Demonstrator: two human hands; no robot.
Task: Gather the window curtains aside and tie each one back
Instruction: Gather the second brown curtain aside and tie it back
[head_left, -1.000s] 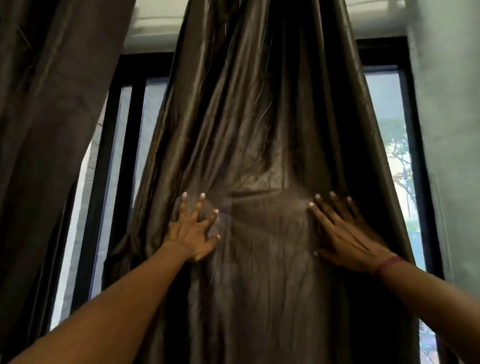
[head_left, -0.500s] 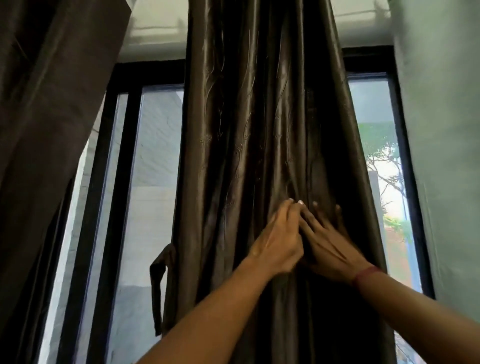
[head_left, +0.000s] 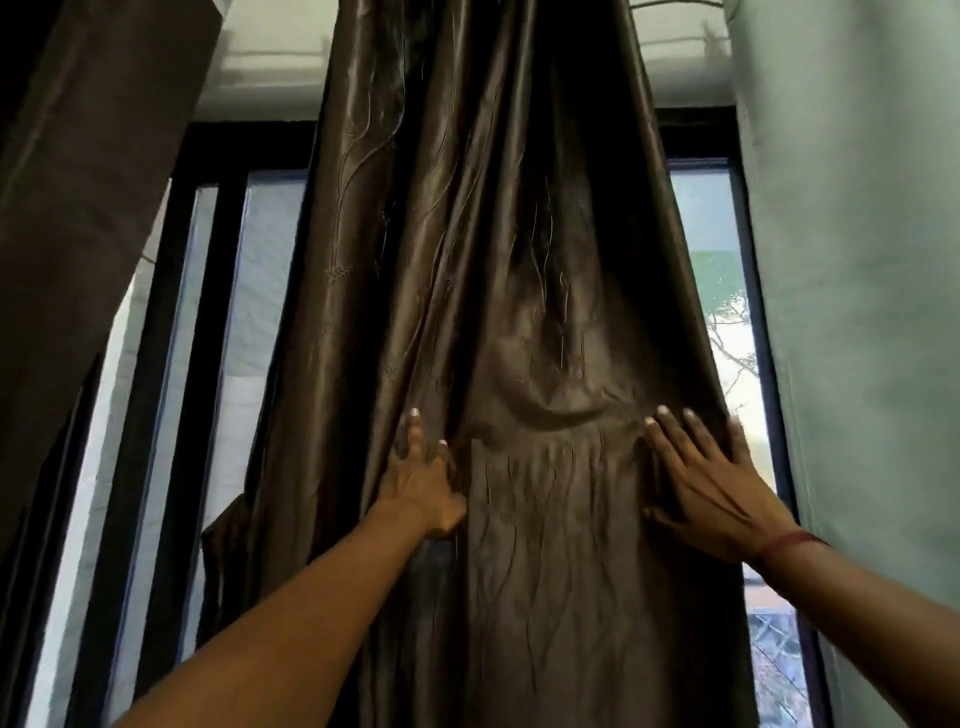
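Between left hand (head_left: 422, 486) and right hand (head_left: 714, 486), fingers (head_left: 667, 444) straight, glossy brown curtain (head_left: 519, 270) lies stretched, perhaps embroidered.

You wore the only camera on your head. It faced the curtain (head_left: 519, 312) straight on, near enough that your left hand (head_left: 421, 483) and right hand (head_left: 711, 493) touched it, tilted up to catch ceiling (head_left: 270, 78) at 12 o'clock.

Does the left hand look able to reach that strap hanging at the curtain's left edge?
Probably yes: the left hand lies flat on the curtain, holding nothing, and the strap hangs uncovered nearby.
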